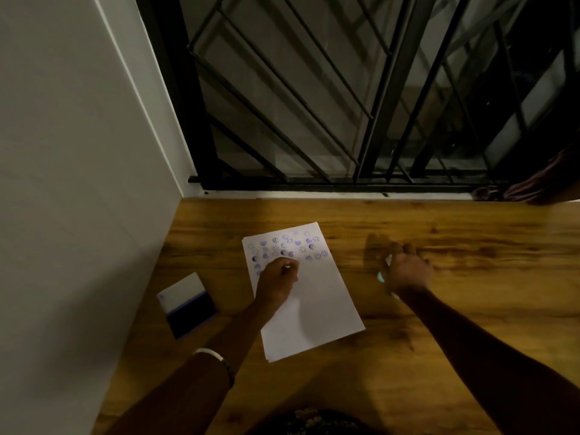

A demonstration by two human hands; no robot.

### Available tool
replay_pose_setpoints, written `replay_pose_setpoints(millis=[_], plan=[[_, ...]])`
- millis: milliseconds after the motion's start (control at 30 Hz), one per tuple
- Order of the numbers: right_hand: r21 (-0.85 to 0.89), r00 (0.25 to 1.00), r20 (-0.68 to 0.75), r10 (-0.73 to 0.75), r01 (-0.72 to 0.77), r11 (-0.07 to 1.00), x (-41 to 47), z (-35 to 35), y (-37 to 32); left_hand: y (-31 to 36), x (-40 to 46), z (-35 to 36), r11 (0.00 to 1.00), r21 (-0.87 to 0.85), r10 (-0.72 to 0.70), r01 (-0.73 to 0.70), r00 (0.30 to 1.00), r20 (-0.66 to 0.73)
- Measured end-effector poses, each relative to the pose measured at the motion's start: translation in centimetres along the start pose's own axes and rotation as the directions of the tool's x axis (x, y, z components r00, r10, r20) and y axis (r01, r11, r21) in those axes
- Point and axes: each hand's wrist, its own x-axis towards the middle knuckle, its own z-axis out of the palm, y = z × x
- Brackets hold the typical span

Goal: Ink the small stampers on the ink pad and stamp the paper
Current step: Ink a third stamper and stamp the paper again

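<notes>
Head view looks down on a wooden table with a glossy, streaked brown grain, set against a smooth pale wall and a black metal window grille. White rectangular paper lies flat near the centre, slightly skewed; its upper part carries rows of small purple prints, round faces and hearts. Left hand rests on the paper just below those prints, fingers clenched around something small; the thing gripped is too hidden to name. A pale band circles the left forearm. Ink pad sits left of the paper, apart from it, lid open: white lid on the far side, dark flat pad on the near side. Right hand hovers low over the bare wood, right of the paper, fingers curled downward around small pale stampers, blurred and only partly visible.
</notes>
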Motion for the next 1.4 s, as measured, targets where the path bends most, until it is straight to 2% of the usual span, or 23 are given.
replay_pose_setpoints(millis=[100,233,433,533,633,667,733,800,933,1033,1100,1200,1300,1400], plan=[[-0.034,0.992,0.088,0.087,-0.085,0.996,0.9,-0.1,-0.4,0.0,-0.1,-0.4,0.998,-0.047,-0.030,0.030,1.000,-0.009],[-0.069,0.984,0.137,0.114,-0.106,0.992,1.7,0.1,-0.6,0.0,-0.3,-1.2,0.987,-0.148,-0.067,0.066,0.998,-0.003],[-0.082,0.985,0.114,0.126,-0.117,0.990,1.9,0.4,-1.8,-0.5,-0.5,-2.1,0.969,-0.226,-0.098,0.096,0.995,0.001],[-0.062,0.995,0.085,0.055,-0.050,0.997,2.2,0.1,-3.8,-0.2,-0.3,-2.7,0.943,-0.281,-0.176,0.178,0.984,0.032],[0.118,0.997,0.023,-0.075,0.071,0.990,1.7,-0.6,-7.4,0.2,0.2,-3.4,0.861,-0.381,-0.312,0.336,0.942,0.127],[0.185,0.986,-0.008,-0.168,0.166,0.969,1.2,-0.8,-8.8,0.3,0.2,-3.8,0.828,-0.414,-0.344,0.377,0.926,0.156],[0.303,0.918,-0.052,-0.393,0.389,0.870,-0.1,-1.3,-11.8,0.1,0.4,-4.4,0.776,-0.472,-0.379,0.418,0.908,0.181],[0.443,0.844,-0.018,-0.535,0.487,0.753,-1.8,-1.6,-15.1,-0.2,0.2,-5.3,0.746,-0.501,-0.406,0.440,0.896,0.182],[0.548,0.769,0.047,-0.637,0.514,0.661,-4.5,-1.4,-20.8,-1.1,-0.4,-7.6,0.731,-0.499,-0.444,0.465,0.880,0.169],[0.717,0.708,0.139,-0.692,0.410,0.564,-5.8,-1.5,-23.6,-2.1,-1.3,-9.8,0.665,-0.583,-0.487,0.467,0.863,0.136],[0.783,0.689,0.125,-0.714,0.374,0.497,-6.5,-1.5,-24.9,-3.0,-1.8,-11.5,0.674,-0.597,-0.472,0.435,0.875,0.104],[0.761,0.634,0.105,-0.766,0.445,0.472,-7.7,-1.4,-26.9,-4.2,-2.6,-13.7,0.715,-0.581,-0.456,0.390,0.889,0.035],[0.710,0.637,0.148,-0.756,0.464,0.530,-8.7,-1.2,-28.9,-5.4,-3.4,-15.5,0.717,-0.625,-0.444,0.309,0.894,-0.068],[0.677,0.622,0.076,-0.779,0.542,0.498,-9.9,-1.2,-30.3,-6.1,-4.4,-16.7,0.743,-0.638,-0.360,0.204,0.925,-0.123]])
